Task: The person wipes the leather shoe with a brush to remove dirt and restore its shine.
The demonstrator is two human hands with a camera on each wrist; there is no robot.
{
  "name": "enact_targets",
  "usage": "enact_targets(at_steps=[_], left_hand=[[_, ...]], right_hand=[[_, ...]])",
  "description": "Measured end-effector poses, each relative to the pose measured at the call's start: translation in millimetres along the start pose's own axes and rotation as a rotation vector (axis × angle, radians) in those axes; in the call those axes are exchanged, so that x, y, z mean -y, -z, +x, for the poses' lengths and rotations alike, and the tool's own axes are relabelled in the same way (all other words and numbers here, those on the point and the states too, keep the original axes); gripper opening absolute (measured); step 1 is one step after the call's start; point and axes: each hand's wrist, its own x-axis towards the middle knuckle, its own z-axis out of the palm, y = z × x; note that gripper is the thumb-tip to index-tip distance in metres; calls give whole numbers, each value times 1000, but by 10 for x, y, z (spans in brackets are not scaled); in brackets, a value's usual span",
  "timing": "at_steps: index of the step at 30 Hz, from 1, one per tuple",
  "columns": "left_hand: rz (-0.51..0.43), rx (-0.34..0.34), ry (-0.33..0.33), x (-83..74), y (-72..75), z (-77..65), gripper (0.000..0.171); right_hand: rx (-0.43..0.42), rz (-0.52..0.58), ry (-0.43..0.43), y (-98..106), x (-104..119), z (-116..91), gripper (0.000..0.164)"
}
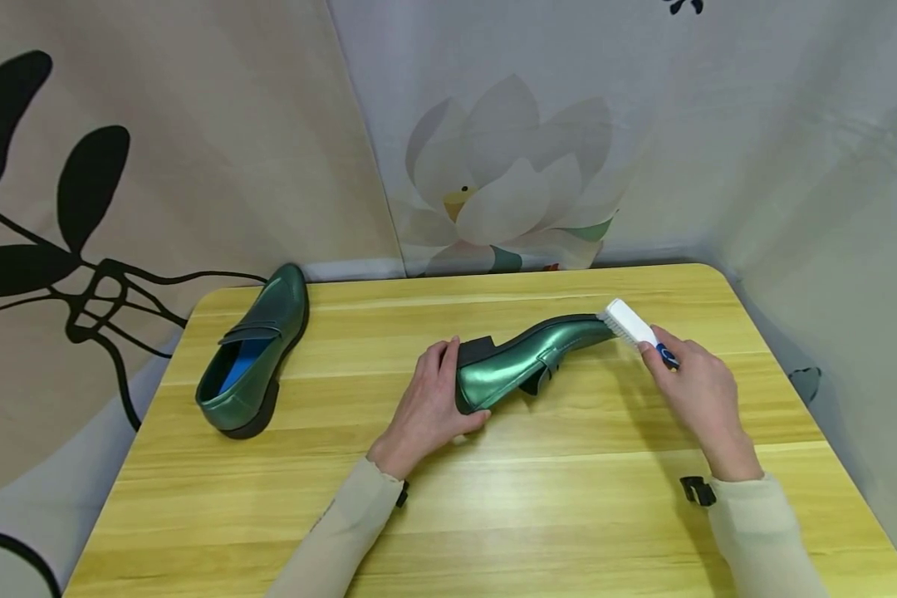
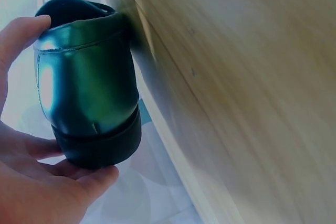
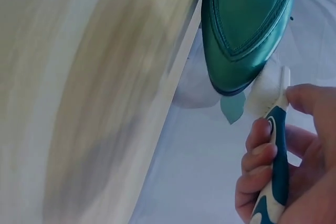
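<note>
Head: second shoe (image 1: 265, 357); right wrist: toe stitching (image 3: 233, 55)

Counter (image 1: 553, 515): yellowish wood, grain running side to side, rounded far corners. Green loafer (image 1: 269, 349) stands directly on it — sole down, toe toward the far edge. Counter's left edge is near the loafer; most of the surface spreads to the loafer's right.

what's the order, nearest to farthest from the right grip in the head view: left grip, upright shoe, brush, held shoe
1. Brush: in the right grip.
2. Held shoe: just left of the brush.
3. Left grip: at the held shoe's heel.
4. Upright shoe: far left on the table.
</note>
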Motion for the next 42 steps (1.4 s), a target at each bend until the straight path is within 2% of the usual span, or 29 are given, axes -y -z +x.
enact_targets(at_steps=[4,10,18,23,26,32,42], left_hand=[[10,-10,-9,-18,7,6,114],[47,-43,-45,-64,15,15,114],[74,-76,-82,-119,12,25,113],[75,-75,-89,-127,-4,25,113],[73,-79,-86,-117,-18,22,114],[50,-60,-55,-94,-26,12,115],[24,-40,-29,-50,-15,4,114]], right_hand=[[-23,3,47,-29,98,-12,49],[-35,-19,138,-97,394,-37,47],[-64,-77,344,-230,790,-68,43],[-25,-82,424,-291,1010,-112,43],[6,-67,441,-317,1091,-134,44],[22,-80,377,-276,983,-119,43],[-35,-1,159,-186,537,-37,44]])
